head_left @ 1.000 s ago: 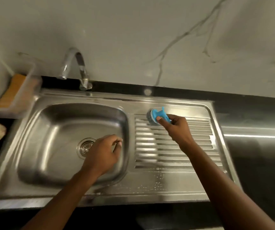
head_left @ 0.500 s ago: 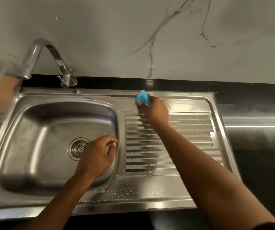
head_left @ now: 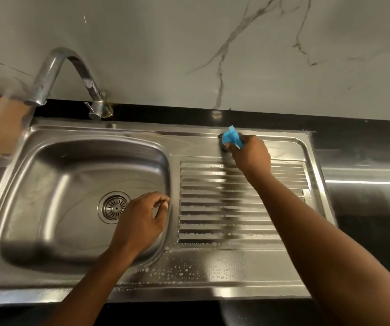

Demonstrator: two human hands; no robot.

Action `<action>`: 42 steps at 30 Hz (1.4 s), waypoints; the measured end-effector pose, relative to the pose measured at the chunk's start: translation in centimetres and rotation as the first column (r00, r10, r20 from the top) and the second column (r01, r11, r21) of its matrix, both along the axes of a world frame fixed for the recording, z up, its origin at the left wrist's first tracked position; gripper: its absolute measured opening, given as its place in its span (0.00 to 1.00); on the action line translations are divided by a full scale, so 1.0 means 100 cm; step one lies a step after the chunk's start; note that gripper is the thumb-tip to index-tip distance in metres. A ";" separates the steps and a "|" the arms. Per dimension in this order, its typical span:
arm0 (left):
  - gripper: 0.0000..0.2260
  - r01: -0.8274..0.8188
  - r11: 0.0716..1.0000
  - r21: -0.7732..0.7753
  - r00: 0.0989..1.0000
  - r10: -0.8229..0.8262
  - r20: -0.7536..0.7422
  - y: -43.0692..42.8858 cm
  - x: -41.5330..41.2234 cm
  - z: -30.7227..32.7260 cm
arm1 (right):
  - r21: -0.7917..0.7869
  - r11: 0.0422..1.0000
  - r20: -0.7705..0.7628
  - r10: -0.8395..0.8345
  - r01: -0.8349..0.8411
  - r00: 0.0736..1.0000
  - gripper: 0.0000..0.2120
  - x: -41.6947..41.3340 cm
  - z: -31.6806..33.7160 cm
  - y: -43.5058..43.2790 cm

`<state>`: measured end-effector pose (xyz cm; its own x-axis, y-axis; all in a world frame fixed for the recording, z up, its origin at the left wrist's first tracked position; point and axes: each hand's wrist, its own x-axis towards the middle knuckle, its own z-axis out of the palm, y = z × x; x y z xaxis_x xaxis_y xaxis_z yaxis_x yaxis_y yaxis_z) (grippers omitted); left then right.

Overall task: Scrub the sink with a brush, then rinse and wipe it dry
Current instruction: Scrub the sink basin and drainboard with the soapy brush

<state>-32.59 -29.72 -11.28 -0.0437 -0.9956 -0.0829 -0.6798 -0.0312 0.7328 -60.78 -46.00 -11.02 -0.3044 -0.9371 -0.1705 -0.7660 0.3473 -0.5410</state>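
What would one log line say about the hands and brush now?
step: scrubbing | right hand: grips blue brush at far edge of drainboard | left hand: rests loosely curled at basin rim

I am seeing a bright blue brush (head_left: 233, 137) showing against the silver sink (head_left: 213, 270) with its ribbed stripes, a black surface (head_left: 373, 231) lying around it, and a pale grey wall (head_left: 156, 43) carrying dark veins.
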 end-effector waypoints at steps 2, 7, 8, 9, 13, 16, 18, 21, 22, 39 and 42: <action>0.07 -0.012 1.000 0.004 1.000 0.012 0.000 0.002 0.002 0.000 | 0.024 0.999 0.055 0.031 -0.032 0.998 0.25 0.025 0.000 0.000; 0.07 -0.023 1.000 0.007 1.000 0.023 0.006 0.004 0.000 -0.001 | -0.053 0.961 0.071 0.276 -0.272 0.959 0.24 0.109 -0.009 0.005; 0.07 -0.032 1.000 0.001 0.999 0.032 0.008 0.004 0.000 -0.001 | -0.050 0.950 0.038 0.310 -0.309 0.950 0.24 0.115 -0.011 0.006; 0.07 -0.038 0.999 -0.003 0.999 0.038 0.008 0.004 -0.001 -0.001 | -0.040 0.946 0.020 0.323 -0.322 0.946 0.24 0.114 -0.012 0.008; 0.07 -0.020 1.000 -0.016 1.000 0.020 0.010 0.002 -0.010 -0.001 | -0.019 0.986 0.035 0.165 -0.164 0.986 0.23 0.040 -0.007 0.005; 0.07 0.008 1.000 -0.013 1.000 -0.008 0.010 0.001 -0.018 -0.001 | 0.006 1.000 -0.009 0.009 -0.009 1.000 0.21 -0.040 0.003 0.001; 0.06 0.013 1.000 -0.022 1.000 -0.013 0.006 0.000 -0.022 -0.001 | 0.002 0.997 -0.001 -0.080 0.080 0.997 0.22 -0.082 0.006 0.005; 0.06 0.011 1.000 -0.028 1.000 -0.011 0.000 0.000 -0.023 0.000 | -0.013 0.982 0.000 -0.187 0.187 0.982 0.25 -0.107 0.005 0.007; 0.07 0.008 0.999 -0.032 1.000 -0.008 0.002 -0.001 -0.023 0.000 | -0.015 0.977 0.007 -0.211 0.211 0.977 0.25 -0.105 0.005 0.006; 0.08 0.069 0.997 -0.035 0.997 -0.070 -0.019 -0.012 -0.072 -0.005 | -0.013 0.999 -0.010 0.050 -0.050 0.999 0.23 -0.092 -0.009 0.045; 0.07 0.075 0.997 -0.027 0.997 -0.075 -0.017 -0.012 -0.076 -0.004 | -0.009 0.996 -0.021 -0.091 0.091 0.996 0.23 -0.150 -0.002 0.042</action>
